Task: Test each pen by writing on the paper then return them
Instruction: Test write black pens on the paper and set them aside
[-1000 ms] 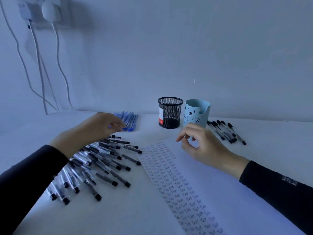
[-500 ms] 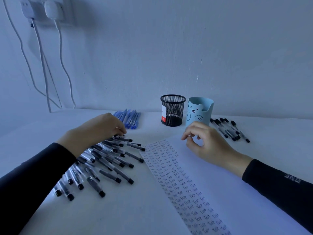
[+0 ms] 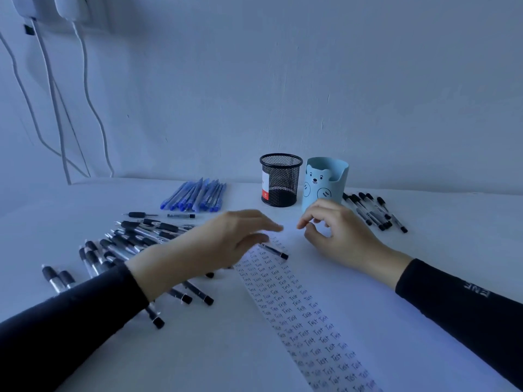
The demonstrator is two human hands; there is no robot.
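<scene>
My left hand point(image 3: 223, 244) hovers over the top of the paper point(image 3: 368, 301) and holds a black-capped pen point(image 3: 274, 250) between thumb and fingers, its cap end pointing right and down. My right hand point(image 3: 339, 233) is just to the right of it, fingers curled and apart, with nothing in them. A column of written "Test" words point(image 3: 300, 312) runs down the paper's left side. A big heap of black pens point(image 3: 127, 244) lies to the left, partly hidden by my left arm.
A row of blue pens point(image 3: 195, 195) lies at the back. A black mesh cup point(image 3: 280, 179) and a light blue bear cup point(image 3: 325, 182) stand by the wall. Several black pens point(image 3: 373, 210) lie right of the cups. Cables point(image 3: 51, 89) hang from wall plugs at upper left.
My left hand has left the pen heap and moved right over the paper with one pen in it. My right hand has stayed near the paper's top.
</scene>
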